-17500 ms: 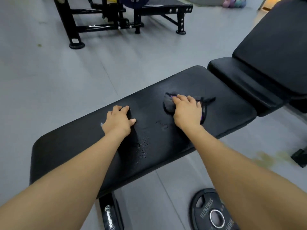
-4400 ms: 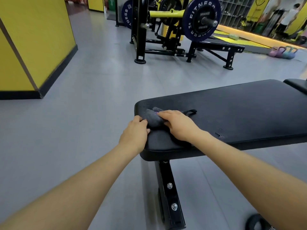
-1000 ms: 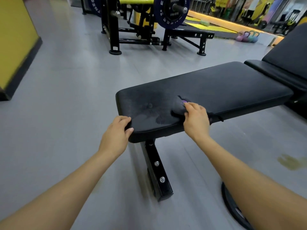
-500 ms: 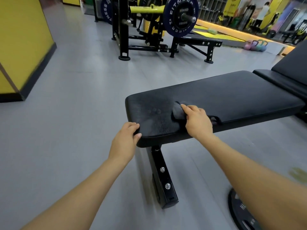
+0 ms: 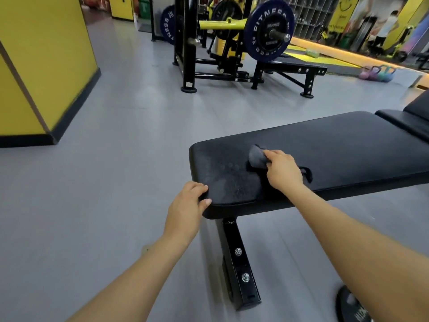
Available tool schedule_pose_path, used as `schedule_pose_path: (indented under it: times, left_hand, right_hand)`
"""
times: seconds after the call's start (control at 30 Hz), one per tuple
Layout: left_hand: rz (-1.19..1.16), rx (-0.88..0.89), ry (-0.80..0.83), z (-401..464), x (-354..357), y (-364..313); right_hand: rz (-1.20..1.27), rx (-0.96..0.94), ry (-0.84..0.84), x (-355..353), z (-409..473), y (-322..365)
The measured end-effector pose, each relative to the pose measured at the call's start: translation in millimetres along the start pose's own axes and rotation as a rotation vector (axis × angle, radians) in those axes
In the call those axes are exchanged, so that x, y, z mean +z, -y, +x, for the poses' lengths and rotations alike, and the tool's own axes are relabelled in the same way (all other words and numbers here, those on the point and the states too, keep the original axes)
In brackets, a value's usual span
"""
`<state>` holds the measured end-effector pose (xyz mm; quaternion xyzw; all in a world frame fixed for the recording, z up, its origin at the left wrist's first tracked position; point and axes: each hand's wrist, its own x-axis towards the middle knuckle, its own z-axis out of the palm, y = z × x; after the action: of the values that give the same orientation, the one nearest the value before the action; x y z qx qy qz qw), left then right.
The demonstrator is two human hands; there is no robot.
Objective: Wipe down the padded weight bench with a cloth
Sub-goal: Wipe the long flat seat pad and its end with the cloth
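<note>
1. Lying bunched on the bench pad [image 5: 336, 149] near its left end, the dark grey cloth [image 5: 257, 156] is being pressed down by the right hand [image 5: 283, 171], fingers curled over it.
2. The left hand [image 5: 186, 211] is gripping the pad's near left corner.
3. A black steel leg [image 5: 241, 263] is standing beneath on the grey floor [image 5: 116, 159].
4. A barbell rack [image 5: 222, 43] is sitting well beyond.

Bench pad [image 5: 336, 154] — matt black, finely grained, seemingly vinyl; grey cloth [image 5: 256, 157] on it looks soft; leg [image 5: 239, 259] beneath — glossy painted metal.
</note>
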<state>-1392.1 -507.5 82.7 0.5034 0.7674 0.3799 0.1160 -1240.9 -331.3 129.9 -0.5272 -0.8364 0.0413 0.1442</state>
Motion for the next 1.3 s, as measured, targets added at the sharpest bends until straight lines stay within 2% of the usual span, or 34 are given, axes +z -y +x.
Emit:
schedule_pose_path:
  times: [0.07,0.17,0.33,0.4,0.5,0.6,0.77,0.97,1.13,1.3]
  left_hand:
    - [-0.003,0.008,-0.008,0,1,2]
    - [0.003,0.029,-0.012,2,2,5]
    - [0.001,0.026,0.003,2,-1,4]
    - [-0.019,0.026,-0.001,1,-1,4]
    - [-0.054,0.027,-0.013,0,2,6]
    - [-0.074,0.029,-0.025,0,5,9]
    - [-0.091,0.004,-0.005,1,1,12]
    - [-0.079,-0.217,-0.047,-15,-8,18]
    - [-0.053,-0.19,-0.043,-20,-11,7]
    - [-0.024,-0.047,-0.012,-19,-2,-15]
  right_hand:
    - [-0.022,-0.009,-0.007,14,8,22]
    - [0.035,-0.161,0.006,31,-3,58]
    - [0.15,-0.441,0.195,24,-33,54]
    - [0.138,-0.41,0.188,16,-17,31]
    - [0.045,-0.187,0.056,12,24,5]
    - [-0.02,-0.096,0.045,24,43,30]
    - [0.02,-0.301,0.139,37,23,82]
    - [0.135,-0.584,0.327,19,-50,91]
    - [0.092,-0.665,0.277,9,-88,54]
    - [0.057,-0.58,0.147,-5,-90,-2]
